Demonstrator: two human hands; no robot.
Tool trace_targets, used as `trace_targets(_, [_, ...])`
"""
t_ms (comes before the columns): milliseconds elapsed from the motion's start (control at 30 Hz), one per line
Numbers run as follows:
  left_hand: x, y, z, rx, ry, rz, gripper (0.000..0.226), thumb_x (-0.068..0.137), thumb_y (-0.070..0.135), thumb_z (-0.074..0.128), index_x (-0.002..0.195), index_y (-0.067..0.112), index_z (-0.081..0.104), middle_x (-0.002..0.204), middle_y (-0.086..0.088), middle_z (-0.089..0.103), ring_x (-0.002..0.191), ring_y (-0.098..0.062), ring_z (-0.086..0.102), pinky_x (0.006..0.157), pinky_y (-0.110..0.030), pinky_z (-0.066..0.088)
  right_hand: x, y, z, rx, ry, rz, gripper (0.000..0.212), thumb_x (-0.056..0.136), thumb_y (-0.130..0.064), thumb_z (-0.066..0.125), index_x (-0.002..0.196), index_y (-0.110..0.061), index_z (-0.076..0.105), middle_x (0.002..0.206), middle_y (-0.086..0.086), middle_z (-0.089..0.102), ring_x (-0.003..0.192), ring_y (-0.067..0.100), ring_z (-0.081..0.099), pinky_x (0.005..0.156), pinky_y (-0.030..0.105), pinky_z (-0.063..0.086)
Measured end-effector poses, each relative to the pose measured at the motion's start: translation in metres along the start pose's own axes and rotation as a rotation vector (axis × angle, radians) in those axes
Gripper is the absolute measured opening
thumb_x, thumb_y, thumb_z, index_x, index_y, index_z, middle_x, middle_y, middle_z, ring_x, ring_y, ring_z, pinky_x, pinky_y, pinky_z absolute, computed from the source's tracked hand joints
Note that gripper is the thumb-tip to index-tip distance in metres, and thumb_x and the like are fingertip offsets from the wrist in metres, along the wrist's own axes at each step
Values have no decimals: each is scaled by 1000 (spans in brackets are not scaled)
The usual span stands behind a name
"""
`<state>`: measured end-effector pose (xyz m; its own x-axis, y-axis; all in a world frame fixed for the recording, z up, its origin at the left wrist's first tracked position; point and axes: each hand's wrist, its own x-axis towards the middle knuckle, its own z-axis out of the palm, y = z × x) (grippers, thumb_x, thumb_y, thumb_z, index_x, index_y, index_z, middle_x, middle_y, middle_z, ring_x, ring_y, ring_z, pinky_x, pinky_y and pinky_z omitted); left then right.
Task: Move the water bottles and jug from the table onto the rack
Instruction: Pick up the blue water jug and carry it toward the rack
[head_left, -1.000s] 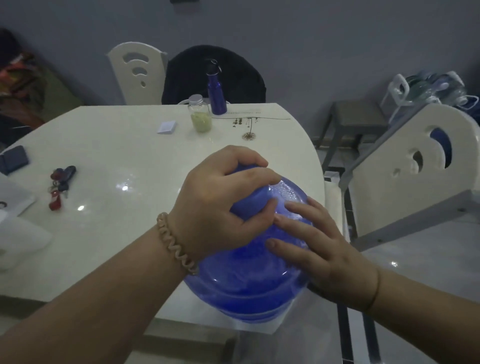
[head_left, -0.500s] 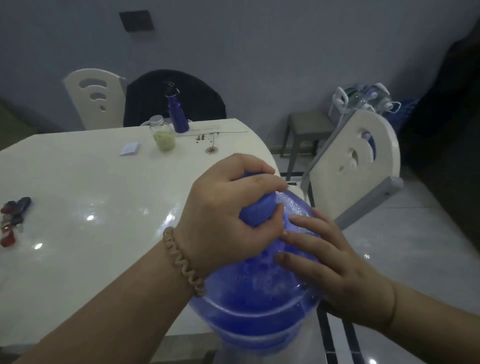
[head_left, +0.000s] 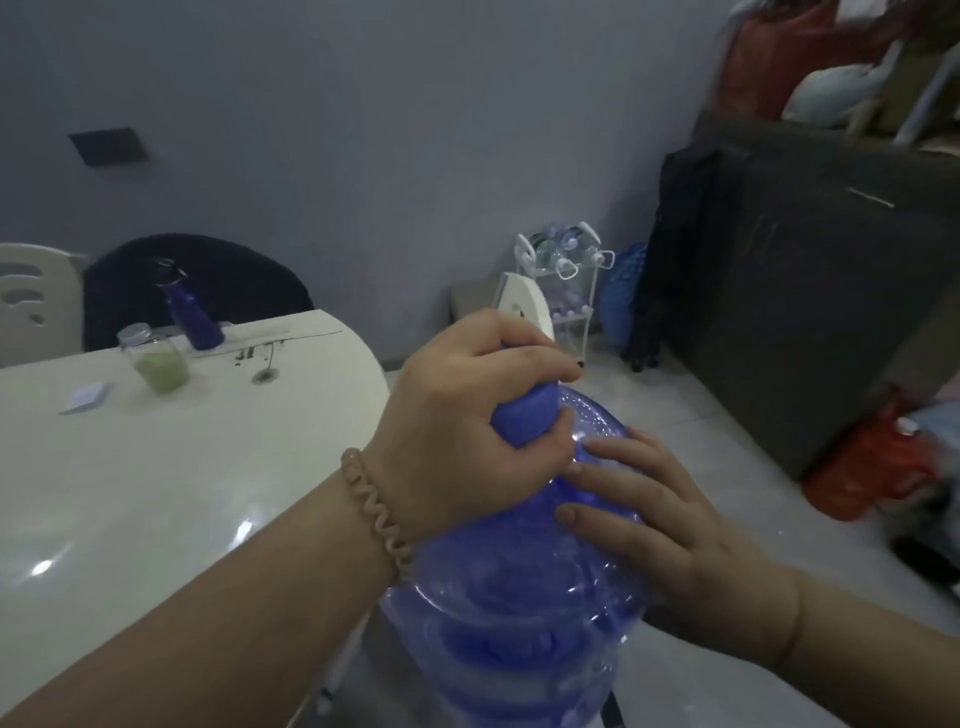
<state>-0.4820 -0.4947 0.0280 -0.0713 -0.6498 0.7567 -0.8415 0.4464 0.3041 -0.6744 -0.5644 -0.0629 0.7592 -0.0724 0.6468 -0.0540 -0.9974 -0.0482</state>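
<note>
Head view: the left hand (head_left: 457, 415) curls tightly round the blue cap (head_left: 524, 415) of the big blue jug (head_left: 519, 613), which is just past the right edge of the table (head_left: 156, 493). The right hand (head_left: 660, 525) lies flat on the jug's shoulder, fingers spread. A blue bottle (head_left: 195, 317) and a jar (head_left: 156, 361) stand at the table's far edge. The rack (head_left: 566, 291) is well apart, by the wall.

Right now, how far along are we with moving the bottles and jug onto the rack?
Done: several clear plastic bottles lie on the white wire rack by the wall. In hand: the big translucent blue water jug, left hand gripping its cap, right hand flat on its shoulder; not yet at the rack. Left: the dark blue metal bottle stands on the white table.
</note>
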Motion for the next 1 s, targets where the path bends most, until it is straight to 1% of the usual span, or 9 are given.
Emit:
trace_targets(67, [8,10,17,7,-9,-6,24,69,12,75,92,8,72,93,-6,64,84,-7,56,77,-14,45,-13,15,-11,14,-21,-3,57,85,-38,67,133,-24,41,142,2,37,135,28,33,106,55,31])
trace_targets(233, [54,53,115,-1,59,-20,24,68,13,76,91,8,72,93,-6,64,83,-8,58,76,-17,48,-72,90,-79,23,-30,-13,41,92,-40,56,127,-22,46,137,3,41,130,30,39,98,59,38])
trace_targets(333, [78,64,158,-36,77,-32,23,68,11,76,91,8,72,93,-7,63,84,-9,58,76,-18,48,-95,128,-109,-12,-82,-38,37,94,-35,52,127,-19,46,137,5,40,129,32,40,98,61,38])
trace_targets(500, [111,64,216,-67,71,-19,25,68,12,76,93,8,72,94,-7,63,85,-13,60,75,-23,50,-122,179,-130,-107,-107,-21,43,86,-23,60,126,-18,45,136,7,39,128,33,39,99,62,37])
trace_targets(600, [129,52,246,-101,68,2,25,68,11,76,93,8,72,94,-7,63,85,-11,59,77,-22,50,-133,206,-131,-149,-98,12,48,83,-18,65,127,-17,45,136,7,39,128,33,39,102,62,33])
trace_targets(700, [145,32,271,-118,57,13,26,68,11,77,93,9,72,95,-7,62,86,-12,59,76,-24,50,-134,233,-125,-150,-118,38,66,71,-12,80,126,-18,44,135,6,40,127,33,38,104,60,31])
trace_targets(767, [155,15,286,-137,55,8,26,68,11,77,94,9,72,94,-6,63,85,-13,60,76,-27,51,-131,253,-119,-143,-114,60,71,67,-8,84,125,-17,45,134,6,41,126,33,40,103,59,32])
trace_targets(900, [175,-27,314,-170,49,0,26,68,11,77,94,9,72,94,-6,63,86,-14,60,74,-30,52,-123,297,-99,-131,-114,63,58,76,-8,73,126,-16,45,134,6,40,126,33,40,102,60,33])
trace_targets(1000, [198,-76,334,-177,41,19,26,69,13,76,95,9,72,96,-6,63,87,-13,60,75,-29,51,-103,341,-75,-146,-115,79,66,70,-6,79,126,-16,46,134,6,41,126,33,40,99,62,36])
